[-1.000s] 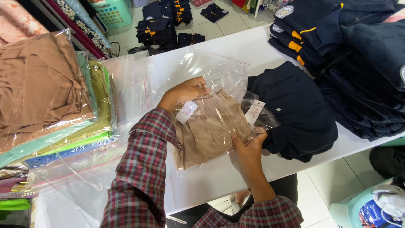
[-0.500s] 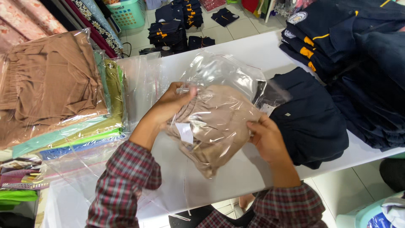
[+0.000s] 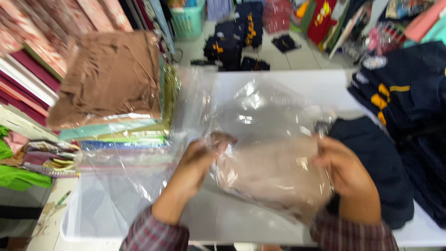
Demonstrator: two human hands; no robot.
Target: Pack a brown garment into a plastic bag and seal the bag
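Note:
A folded tan garment [image 3: 274,172] sits inside a clear plastic bag [image 3: 260,111], lifted just above the white table [image 3: 288,79]. My left hand [image 3: 197,160] grips the bag's left edge. My right hand [image 3: 346,174] grips its right edge, fingers curled over the plastic. The bag's open upper part stands up loose and shiny behind the garment. The picture is blurred by motion.
A stack of bagged folded clothes, brown on top [image 3: 109,79], lies at the left with loose clear bags [image 3: 125,172] in front. Dark navy garments [image 3: 395,153] pile up at the right. More navy clothes [image 3: 234,39] and a teal basket [image 3: 188,21] are on the floor beyond.
The bagged tan garment has been turned and raised toward me; the paper tags no longer show. Both hands have shifted to its side edges, and the view has moved closer.

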